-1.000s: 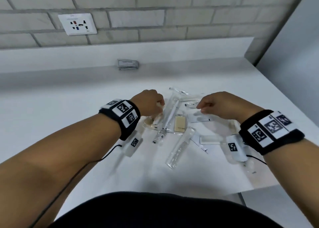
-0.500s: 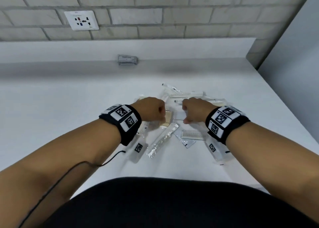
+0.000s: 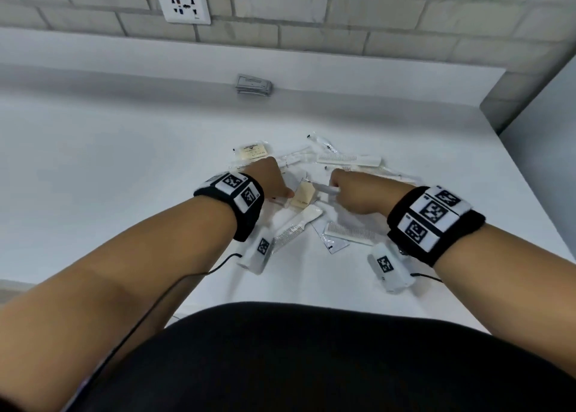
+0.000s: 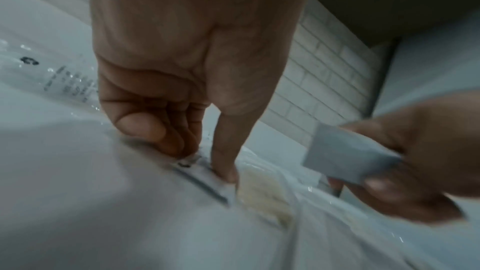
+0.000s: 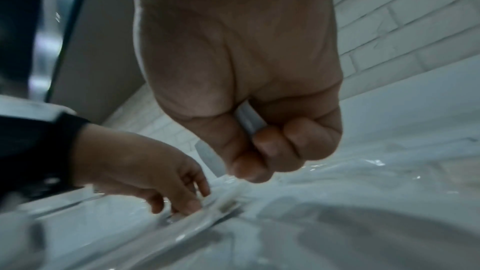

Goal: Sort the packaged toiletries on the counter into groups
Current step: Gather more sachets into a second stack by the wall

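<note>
Several clear-wrapped toiletries lie in a pile mid-counter: white combs (image 3: 299, 224) (image 3: 349, 232) (image 3: 346, 159) and beige soap packets (image 3: 304, 195) (image 3: 252, 151). My left hand (image 3: 286, 193) is down on the pile's left side. In the left wrist view, the left hand (image 4: 205, 161) pinches the edge of a clear-wrapped packet (image 4: 200, 180) that lies flat on the counter, thumb against curled fingers. My right hand (image 3: 338, 190) hovers just right of it and grips a small flat grey-white sachet (image 5: 210, 157), which also shows in the left wrist view as the sachet (image 4: 348, 157).
A small stack of grey sachets (image 3: 254, 84) sits at the back against the raised ledge. A wall socket (image 3: 184, 4) is set in the brick wall above. The white counter (image 3: 109, 177) ends at a grey side wall (image 3: 545, 131) on the right.
The right hand came in from the right to the middle of the pile and now holds a grey-white sachet. The left hand stayed on the pile's left side, lowered onto a wrapper.
</note>
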{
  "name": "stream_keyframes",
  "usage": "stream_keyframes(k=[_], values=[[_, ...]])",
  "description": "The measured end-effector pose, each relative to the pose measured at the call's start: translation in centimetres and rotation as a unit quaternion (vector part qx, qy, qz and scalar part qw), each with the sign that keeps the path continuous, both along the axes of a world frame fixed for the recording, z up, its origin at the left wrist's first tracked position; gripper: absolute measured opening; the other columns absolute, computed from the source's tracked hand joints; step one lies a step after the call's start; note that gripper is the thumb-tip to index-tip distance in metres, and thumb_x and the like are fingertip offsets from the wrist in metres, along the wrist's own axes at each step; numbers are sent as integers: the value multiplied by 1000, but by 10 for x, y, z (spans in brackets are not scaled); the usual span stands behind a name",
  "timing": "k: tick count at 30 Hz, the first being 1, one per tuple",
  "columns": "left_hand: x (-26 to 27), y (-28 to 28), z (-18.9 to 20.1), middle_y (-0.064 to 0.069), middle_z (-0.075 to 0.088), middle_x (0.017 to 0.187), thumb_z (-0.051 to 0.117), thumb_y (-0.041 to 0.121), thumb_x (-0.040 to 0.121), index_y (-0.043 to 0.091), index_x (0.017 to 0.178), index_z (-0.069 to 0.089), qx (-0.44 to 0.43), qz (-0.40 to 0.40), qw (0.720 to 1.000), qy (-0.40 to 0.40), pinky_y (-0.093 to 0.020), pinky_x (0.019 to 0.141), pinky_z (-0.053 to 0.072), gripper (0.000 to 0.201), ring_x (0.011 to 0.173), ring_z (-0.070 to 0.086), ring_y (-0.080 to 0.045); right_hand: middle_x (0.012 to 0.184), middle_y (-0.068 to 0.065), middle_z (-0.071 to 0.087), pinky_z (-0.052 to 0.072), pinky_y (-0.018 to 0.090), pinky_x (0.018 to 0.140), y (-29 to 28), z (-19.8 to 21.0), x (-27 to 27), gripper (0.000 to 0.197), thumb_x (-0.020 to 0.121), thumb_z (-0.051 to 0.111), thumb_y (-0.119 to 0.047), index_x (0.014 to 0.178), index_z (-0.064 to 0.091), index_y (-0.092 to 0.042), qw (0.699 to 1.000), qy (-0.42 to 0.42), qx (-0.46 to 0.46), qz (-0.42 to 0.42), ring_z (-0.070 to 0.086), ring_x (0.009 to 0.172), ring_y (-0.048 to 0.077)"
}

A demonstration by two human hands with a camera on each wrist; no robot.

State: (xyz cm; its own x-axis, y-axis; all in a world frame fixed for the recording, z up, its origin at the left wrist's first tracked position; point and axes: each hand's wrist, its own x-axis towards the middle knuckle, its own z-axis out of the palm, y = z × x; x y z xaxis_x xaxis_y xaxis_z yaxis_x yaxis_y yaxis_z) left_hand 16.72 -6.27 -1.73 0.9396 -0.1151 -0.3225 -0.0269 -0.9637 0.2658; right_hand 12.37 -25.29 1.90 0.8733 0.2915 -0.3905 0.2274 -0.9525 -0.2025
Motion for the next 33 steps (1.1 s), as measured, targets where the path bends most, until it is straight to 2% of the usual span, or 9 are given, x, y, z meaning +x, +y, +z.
stream_keyframes(k=[4, 10, 12, 15, 17, 20, 23, 28, 33], values=[[1, 0, 6, -1, 48, 59, 73, 35, 75, 13, 61, 48, 10, 10, 999, 38, -26, 58, 38, 36, 63, 49, -19, 91, -4, 55, 39, 31, 66, -4, -16, -26, 41, 85, 55, -54, 104, 47, -19, 996, 60, -59, 40, 52, 85, 20], [3, 2, 16, -7, 58, 65, 56, 16, 84, 13, 60, 51, -11, 22, 998, 61, -24, 56, 46, 25, 59, 56, -22, 99, 0, 61, 46, 34, 75, -37, -16, -13, 43, 96, 37, -54, 114, 49, -17, 994, -38, -106, -6, 54, 85, 22], [3, -1, 23, -11, 66, 78, 56, 5, 85, 7, 80, 57, -33, 20, 998, 55, -32, 67, 56, 6, 70, 65, -24, 108, 3, 62, 43, 32, 75, -42, -6, -11, 33, 98, 38, -41, 121, 49, -20, 994, -30, -107, -15, 53, 89, 22], [3, -6, 16, -7, 63, 108, 65, 12, 82, 11, 124, 47, -38, -13, 999, 27, -36, 81, 53, 46, 95, 63, -28, 101, -3, 58, 41, 32, 72, -31, 0, -19, 31, 95, 43, -43, 114, 52, -20, 996, -30, -86, -2, 51, 88, 22], [-1, -13, 14, -3, 58, 117, 67, 19, 81, 17, 131, 45, -10, -76, 997, 19, -34, 83, 51, 55, 99, 59, -24, 93, -3, 58, 40, 31, 66, -15, -7, -30, 43, 85, 51, -55, 106, 54, -18, 997, -7, -80, 10, 52, 84, 21], [-1, -18, 11, -2, 54, 118, 69, 25, 78, 19, 123, 56, 3, -148, 989, -9, -37, 90, 49, 47, 108, 54, -23, 82, -5, 53, 34, 28, 56, 5, -18, -37, 54, 74, 67, -55, 107, 51, -15, 997, 3, -75, -3, 52, 79, 21], [1, -14, 9, -3, 50, 120, 69, 37, 78, 17, 117, 58, 50, -163, 985, -11, -41, 98, 43, 45, 116, 46, -24, 103, 3, 63, 40, 29, 66, 13, -17, -25, 52, 78, 72, -43, 114, 53, -9, 997, 0, -78, -9, 59, 91, 25], [3, -13, 0, 5, 56, 92, 75, 26, 71, 25, 86, 55, -20, -126, 992, -15, -28, 73, 45, 25, 88, 59, -22, 93, 6, 59, 44, 29, 71, 20, -11, -15, 42, 82, 72, -34, 109, 60, -4, 994, 27, -109, 3, 56, 83, 24], [-4, -22, 8, 0, 58, 90, 71, 27, 78, 18, 93, 52, 30, -113, 993, 20, -27, 66, 38, 26, 81, 51, -19, 108, 8, 65, 43, 28, 73, 27, -13, -15, 14, 90, 62, -19, 87, 61, -6, 988, 40, -133, 61, 62, 96, 23]])
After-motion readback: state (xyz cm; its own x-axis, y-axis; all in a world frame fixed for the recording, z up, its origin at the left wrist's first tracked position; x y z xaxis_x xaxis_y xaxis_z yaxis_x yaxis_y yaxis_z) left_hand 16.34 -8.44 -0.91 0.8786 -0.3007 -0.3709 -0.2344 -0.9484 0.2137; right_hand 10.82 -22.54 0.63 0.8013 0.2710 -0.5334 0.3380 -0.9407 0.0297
